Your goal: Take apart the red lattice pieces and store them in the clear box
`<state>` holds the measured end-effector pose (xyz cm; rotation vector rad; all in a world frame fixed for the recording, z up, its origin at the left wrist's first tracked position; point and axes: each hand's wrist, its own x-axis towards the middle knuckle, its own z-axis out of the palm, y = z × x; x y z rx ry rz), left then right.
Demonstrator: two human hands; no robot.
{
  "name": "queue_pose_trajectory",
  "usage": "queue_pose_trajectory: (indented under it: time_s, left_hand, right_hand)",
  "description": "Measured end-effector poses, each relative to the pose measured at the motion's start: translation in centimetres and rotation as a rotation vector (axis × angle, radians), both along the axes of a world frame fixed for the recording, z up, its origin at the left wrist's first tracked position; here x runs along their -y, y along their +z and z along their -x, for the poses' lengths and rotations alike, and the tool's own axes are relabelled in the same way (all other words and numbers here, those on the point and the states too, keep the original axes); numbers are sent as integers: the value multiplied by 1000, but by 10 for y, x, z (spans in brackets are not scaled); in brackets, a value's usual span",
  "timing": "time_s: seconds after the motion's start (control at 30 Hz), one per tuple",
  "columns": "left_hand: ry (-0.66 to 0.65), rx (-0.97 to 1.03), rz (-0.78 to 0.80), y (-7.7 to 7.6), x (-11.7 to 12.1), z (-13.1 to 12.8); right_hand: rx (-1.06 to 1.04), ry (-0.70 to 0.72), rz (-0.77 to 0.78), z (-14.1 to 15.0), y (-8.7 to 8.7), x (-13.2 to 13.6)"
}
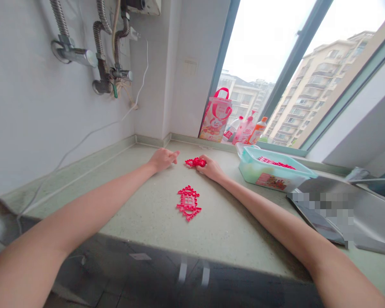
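Note:
My right hand (pixel 211 169) is closed round a small bunch of red plastic building pieces (pixel 199 162), low over the far part of the countertop. A spiky red piece sticks out to the left of its fingertips. A short way left of it, my left hand (pixel 164 160) has its fingers curled in, and no object shows in them. Nearer the front edge lies a flat assembly of red building pieces (pixel 188 202), with a window-like square in its middle and pointed ends. Neither hand touches it.
A mint-green plastic tub (pixel 272 170) with more red pieces stands right of my right hand, beside the metal sink (pixel 375 214). A printed bag (pixel 216 119) and bottles (pixel 244 129) line the windowsill. A dark flat object (pixel 317 218) lies by the sink; a white cable hangs at left.

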<state>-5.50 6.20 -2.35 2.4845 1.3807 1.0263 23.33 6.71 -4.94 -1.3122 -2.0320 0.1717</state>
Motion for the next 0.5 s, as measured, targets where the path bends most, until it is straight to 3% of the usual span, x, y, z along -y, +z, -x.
queue_pose_trajectory:
  time_s: [0.17, 0.33, 0.4, 0.5]
  left_hand:
    - [-38, -18, 48, 3, 6, 5]
    - [-57, -59, 57, 4, 6, 9]
    - [-80, -79, 59, 3, 2, 9]
    - [-100, -98, 71, 0, -4, 8]
  right_hand:
    - [-148, 54, 7, -15, -1, 14]
    - [-402, 170, 243, -52, 0, 46]
    - [-462, 133, 283, -66, 11, 56]
    - [-493, 60, 212, -81, 44, 62]
